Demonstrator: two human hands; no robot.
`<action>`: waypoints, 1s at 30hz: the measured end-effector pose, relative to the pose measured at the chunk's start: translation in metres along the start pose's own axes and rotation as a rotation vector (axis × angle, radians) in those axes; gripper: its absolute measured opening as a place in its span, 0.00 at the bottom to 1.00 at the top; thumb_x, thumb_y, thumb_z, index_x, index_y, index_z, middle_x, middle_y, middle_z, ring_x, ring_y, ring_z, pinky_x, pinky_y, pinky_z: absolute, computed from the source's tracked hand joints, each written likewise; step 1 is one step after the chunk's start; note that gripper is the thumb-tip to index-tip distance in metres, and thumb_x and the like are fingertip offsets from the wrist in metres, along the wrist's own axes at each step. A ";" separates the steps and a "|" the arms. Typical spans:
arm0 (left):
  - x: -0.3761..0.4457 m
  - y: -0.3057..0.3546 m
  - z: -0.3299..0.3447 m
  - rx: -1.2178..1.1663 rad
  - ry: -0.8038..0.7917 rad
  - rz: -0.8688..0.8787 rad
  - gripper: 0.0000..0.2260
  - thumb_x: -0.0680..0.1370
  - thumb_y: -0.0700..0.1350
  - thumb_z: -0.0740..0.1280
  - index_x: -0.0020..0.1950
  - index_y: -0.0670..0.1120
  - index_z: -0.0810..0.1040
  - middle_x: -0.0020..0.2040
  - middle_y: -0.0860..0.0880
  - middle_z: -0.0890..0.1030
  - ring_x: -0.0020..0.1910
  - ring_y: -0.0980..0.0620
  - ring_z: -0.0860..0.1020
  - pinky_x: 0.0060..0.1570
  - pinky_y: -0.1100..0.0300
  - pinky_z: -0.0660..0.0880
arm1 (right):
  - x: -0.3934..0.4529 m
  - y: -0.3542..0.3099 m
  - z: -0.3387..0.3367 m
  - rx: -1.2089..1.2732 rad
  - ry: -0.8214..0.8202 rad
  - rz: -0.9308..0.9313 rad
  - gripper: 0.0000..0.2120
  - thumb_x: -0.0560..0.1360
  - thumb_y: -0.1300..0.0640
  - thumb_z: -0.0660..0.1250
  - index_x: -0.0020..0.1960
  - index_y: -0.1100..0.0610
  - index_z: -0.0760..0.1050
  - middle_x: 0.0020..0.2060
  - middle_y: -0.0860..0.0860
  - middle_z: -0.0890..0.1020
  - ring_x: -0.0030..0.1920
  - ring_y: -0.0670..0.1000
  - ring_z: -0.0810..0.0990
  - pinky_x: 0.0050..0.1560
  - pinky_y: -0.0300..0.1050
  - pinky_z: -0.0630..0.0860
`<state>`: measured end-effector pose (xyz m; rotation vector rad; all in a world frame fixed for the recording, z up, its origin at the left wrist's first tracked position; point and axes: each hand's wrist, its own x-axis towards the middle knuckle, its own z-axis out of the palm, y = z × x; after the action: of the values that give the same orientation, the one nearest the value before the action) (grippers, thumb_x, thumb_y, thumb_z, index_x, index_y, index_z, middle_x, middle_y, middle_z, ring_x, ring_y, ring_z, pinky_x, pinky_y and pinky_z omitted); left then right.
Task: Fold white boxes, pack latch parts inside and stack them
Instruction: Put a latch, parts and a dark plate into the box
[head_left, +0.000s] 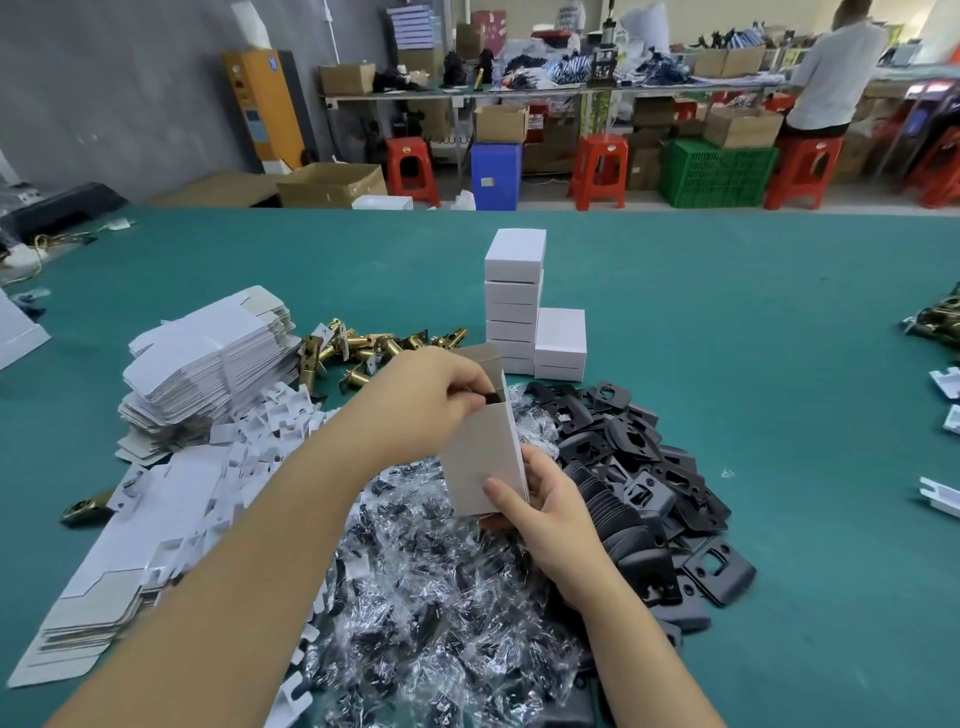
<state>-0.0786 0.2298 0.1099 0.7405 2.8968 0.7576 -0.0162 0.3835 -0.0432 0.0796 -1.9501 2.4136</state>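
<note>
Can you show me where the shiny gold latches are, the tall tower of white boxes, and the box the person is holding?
gold latches (382, 344), head view, on a brass barrel in the pile.
tower of white boxes (514, 291), head view, on the front of an upper box.
held box (480, 462), head view, on its grey side panel.

a broad worktop covered in teal green felt-like cloth (727, 312) fills the foreground. beyond its far edge lies a pale floor (857, 200). on the left rises a plain grey wall (130, 78), with a tall orange and grey cabinet (265, 109) standing against it. a long metal-framed table (519, 91) runs along the back, crowded with brown cardboard cartons and dark goods. under and before it stand red plastic stools (600, 169), a blue plastic bin (496, 174) and a green slatted plastic crate (717, 174). an open brown cardboard carton (332, 184) sits on the floor near the worktop. at far right a person in a white shirt (831, 73) sits on a red stool, back turned. the light is even and bright.
</note>
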 end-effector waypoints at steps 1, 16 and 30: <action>0.001 0.001 0.001 0.000 -0.017 0.005 0.09 0.83 0.44 0.65 0.54 0.53 0.85 0.49 0.56 0.83 0.51 0.55 0.78 0.47 0.60 0.71 | 0.000 0.000 0.000 0.008 0.003 0.003 0.16 0.79 0.58 0.72 0.66 0.51 0.75 0.57 0.53 0.85 0.56 0.55 0.85 0.49 0.49 0.84; 0.004 0.011 0.009 0.044 -0.194 0.075 0.06 0.83 0.53 0.65 0.48 0.57 0.80 0.38 0.61 0.79 0.36 0.64 0.77 0.32 0.64 0.66 | 0.000 0.000 -0.001 0.087 0.059 0.009 0.14 0.78 0.58 0.72 0.63 0.50 0.78 0.55 0.55 0.84 0.56 0.58 0.84 0.48 0.50 0.84; -0.007 -0.032 0.009 -0.350 0.265 -0.063 0.18 0.84 0.34 0.57 0.52 0.54 0.81 0.44 0.52 0.81 0.26 0.58 0.72 0.22 0.64 0.67 | 0.007 0.000 -0.006 0.351 0.138 0.027 0.30 0.71 0.50 0.77 0.69 0.54 0.72 0.61 0.55 0.84 0.56 0.62 0.85 0.44 0.48 0.84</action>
<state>-0.0850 0.2056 0.0864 0.5428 2.8632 1.4019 -0.0228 0.3892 -0.0444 -0.1011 -1.4664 2.6708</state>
